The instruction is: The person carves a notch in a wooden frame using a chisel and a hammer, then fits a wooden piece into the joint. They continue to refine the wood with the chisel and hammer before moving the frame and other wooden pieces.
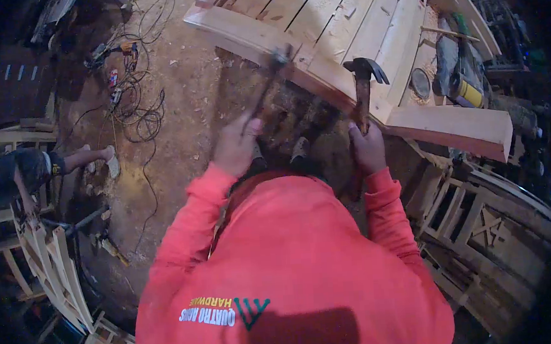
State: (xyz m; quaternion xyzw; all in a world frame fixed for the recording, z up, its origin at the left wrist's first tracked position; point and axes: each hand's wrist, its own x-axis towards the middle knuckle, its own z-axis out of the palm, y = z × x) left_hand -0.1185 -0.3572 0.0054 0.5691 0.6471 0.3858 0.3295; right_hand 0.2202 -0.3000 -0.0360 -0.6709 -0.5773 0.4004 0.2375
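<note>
My right hand (367,149) is closed around the handle of a claw hammer (363,94), its dark metal head up beside the edge of a wooden frame (326,73). In my left hand (235,148) is a long thin tool (264,97) with a greyish end, too smeared by motion to name its kind. That tool points up and to the right, toward the frame's near edge. Pale boards (317,21) fill the frame, with wood shavings scattered over them.
A yellow-banded container (469,92) and a stick (450,33) lie at the frame's right. Tangled cables (142,111) and an orange power tool (129,50) are on the floor at left. Another person (20,178) bends beside wooden pieces (57,267). Wooden panels (480,222) lean at right.
</note>
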